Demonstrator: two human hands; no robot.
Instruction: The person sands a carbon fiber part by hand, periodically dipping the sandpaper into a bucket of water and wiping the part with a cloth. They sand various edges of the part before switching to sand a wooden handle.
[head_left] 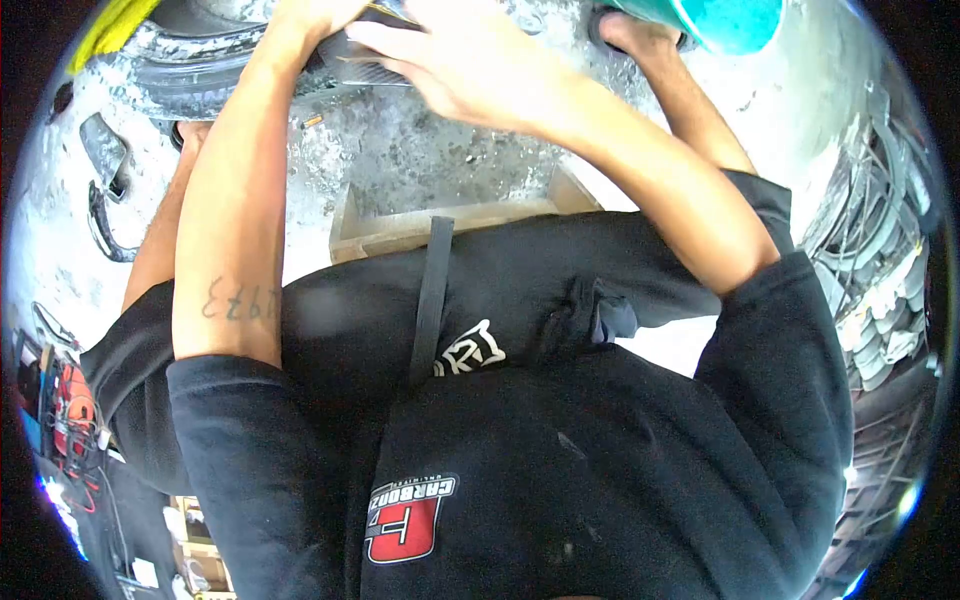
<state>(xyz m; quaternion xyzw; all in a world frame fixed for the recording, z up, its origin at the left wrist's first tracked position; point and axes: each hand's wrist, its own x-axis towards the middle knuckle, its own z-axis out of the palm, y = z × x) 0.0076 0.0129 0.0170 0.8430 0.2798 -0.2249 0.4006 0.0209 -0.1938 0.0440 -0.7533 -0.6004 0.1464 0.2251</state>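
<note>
My left hand is at the top edge of the head view, its fingers mostly cut off or hidden. To its right is my right hand, palm down and somewhat blurred, its fingers stretched out and apart toward the left hand. Beneath the right fingertips shows a dark, finely patterned piece. Left of it, partly behind my left forearm, lies a large black rounded part, tyre-like and dusted with white. Across my lap runs a narrow dark grey strip.
A low wooden frame stands before my lap. The teal bucket is at upper right, a yellow cloth at upper left. Black curved pieces lie on the stained floor. Cables and grey parts pile up on the right.
</note>
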